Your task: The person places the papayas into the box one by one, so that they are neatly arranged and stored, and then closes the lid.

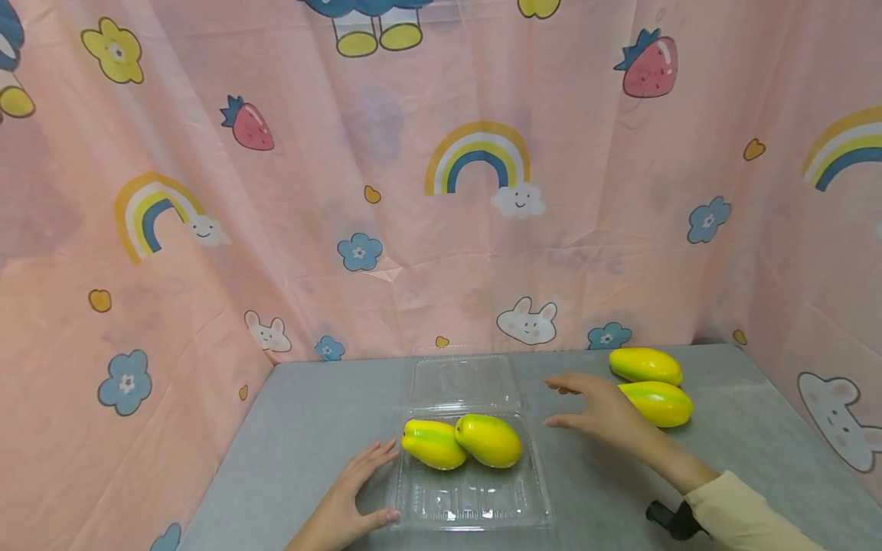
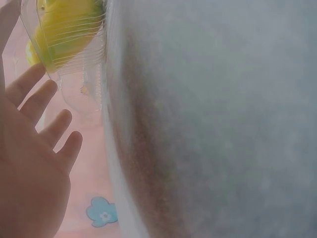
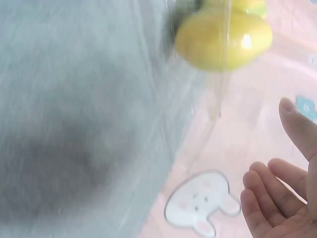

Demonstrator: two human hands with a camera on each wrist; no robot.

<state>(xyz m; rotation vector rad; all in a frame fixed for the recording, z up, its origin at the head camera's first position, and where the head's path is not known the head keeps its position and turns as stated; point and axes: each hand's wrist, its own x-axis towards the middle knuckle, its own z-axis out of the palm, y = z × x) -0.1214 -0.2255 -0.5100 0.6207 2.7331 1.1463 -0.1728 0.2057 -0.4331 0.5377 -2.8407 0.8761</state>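
Note:
A clear plastic clamshell box (image 1: 475, 509) lies with its lid (image 1: 465, 383) folded back. Two glossy yellow-green fruits, a ridged one (image 1: 432, 445) and a smoother one (image 1: 491, 442), sit side by side in its base; they look like small papayas or mangoes. At the box's left edge is my left hand (image 1: 347, 490), fingers spread and fingertips right by the rim. My right hand (image 1: 606, 409) hovers to the right of the box, thumb and fingers apart with nothing between them. In the right wrist view, its fingers (image 3: 270, 193) are loosely bent below a yellow fruit (image 3: 223, 42).
Two more yellow fruits, one behind (image 1: 645, 366) and one in front (image 1: 658, 404), lie at the back right of the grey table (image 1: 289, 428), the front one partly behind my right hand. A pink patterned curtain (image 1: 310, 191) borders the table. A black object (image 1: 671, 520) shows by the right sleeve.

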